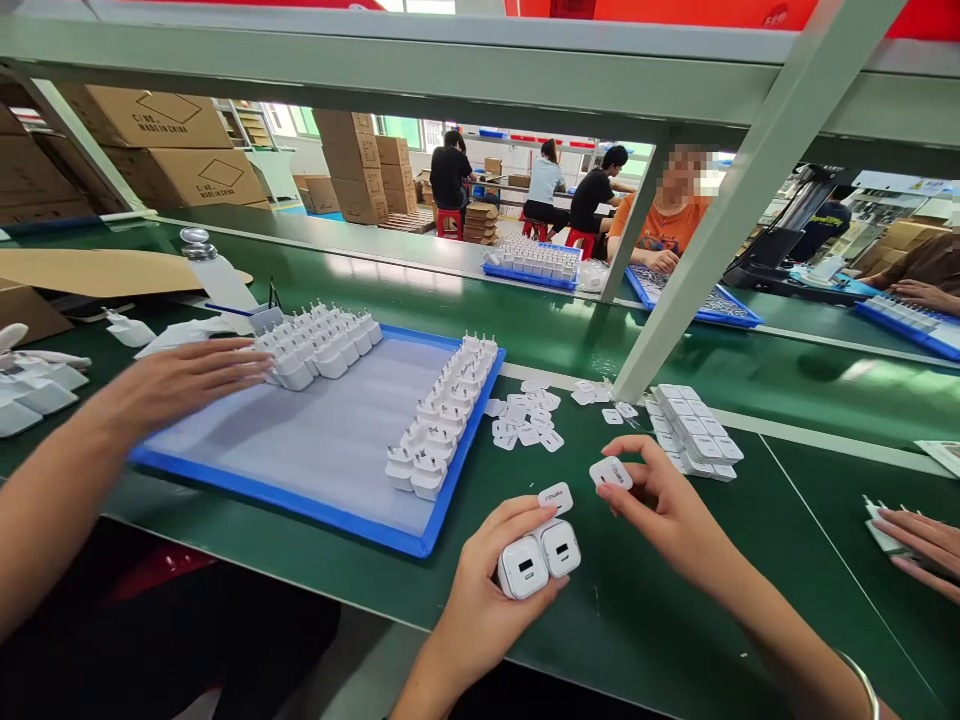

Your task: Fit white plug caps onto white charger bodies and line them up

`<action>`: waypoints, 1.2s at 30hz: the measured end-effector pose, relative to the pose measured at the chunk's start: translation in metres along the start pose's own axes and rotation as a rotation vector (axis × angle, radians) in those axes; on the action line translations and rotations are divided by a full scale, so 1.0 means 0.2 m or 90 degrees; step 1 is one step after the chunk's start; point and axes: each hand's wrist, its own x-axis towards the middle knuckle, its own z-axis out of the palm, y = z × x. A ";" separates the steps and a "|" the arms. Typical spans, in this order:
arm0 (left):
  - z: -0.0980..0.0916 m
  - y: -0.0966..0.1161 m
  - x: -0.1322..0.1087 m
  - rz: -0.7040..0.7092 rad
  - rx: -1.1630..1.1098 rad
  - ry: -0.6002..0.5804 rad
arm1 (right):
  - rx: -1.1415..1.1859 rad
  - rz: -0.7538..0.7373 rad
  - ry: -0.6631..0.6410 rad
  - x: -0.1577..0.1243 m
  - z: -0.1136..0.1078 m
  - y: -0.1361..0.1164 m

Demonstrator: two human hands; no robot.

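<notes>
My left hand (487,590) is closed around a pair of white USB wall chargers (540,560), their port faces turned up toward me. A small white printed card (556,498) stands at its fingertips, just behind the chargers. Between thumb and fingers, my right hand (656,495) pinches another white printed card (611,473), slightly apart from the left hand. Loose cards (525,412) are scattered on the green table (570,620) beyond my hands. To the left, a blue-rimmed tray (330,510) carries rows of chargers (442,420) with their pins up.
A co-worker's hand (187,380) reaches over the tray's left side; another person's hand (926,545) is at the right edge. White blocks (694,430) lie stacked near a slanted metal post (750,190). Cardboard boxes (180,175) stand at the back left.
</notes>
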 end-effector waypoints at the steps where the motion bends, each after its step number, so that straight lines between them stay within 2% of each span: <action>1: 0.00 0.00 0.00 0.001 -0.003 0.001 | -0.032 -0.010 0.010 -0.01 0.00 0.00; 3: 0.00 0.00 0.00 -0.002 -0.007 0.001 | -0.077 -0.033 -0.004 -0.02 0.00 -0.01; 5: 0.00 0.00 0.01 -0.008 -0.012 0.002 | -0.084 -0.049 -0.061 -0.04 0.00 -0.03; 8: 0.00 0.00 0.01 -0.006 -0.027 0.002 | -0.029 -0.042 -0.176 -0.07 0.01 -0.06; 10: 0.00 0.00 0.01 -0.003 -0.034 0.001 | 0.049 -0.015 -0.212 -0.08 0.01 -0.08; 17: 0.00 0.00 0.02 -0.021 -0.027 0.005 | 0.228 0.053 -0.161 -0.05 0.05 -0.09; 22: 0.01 -0.02 0.01 0.006 -0.029 0.011 | 0.329 0.095 -0.169 -0.04 0.12 -0.06; 36: 0.01 -0.02 0.01 0.006 -0.032 0.006 | 0.334 0.100 -0.151 -0.03 0.17 -0.01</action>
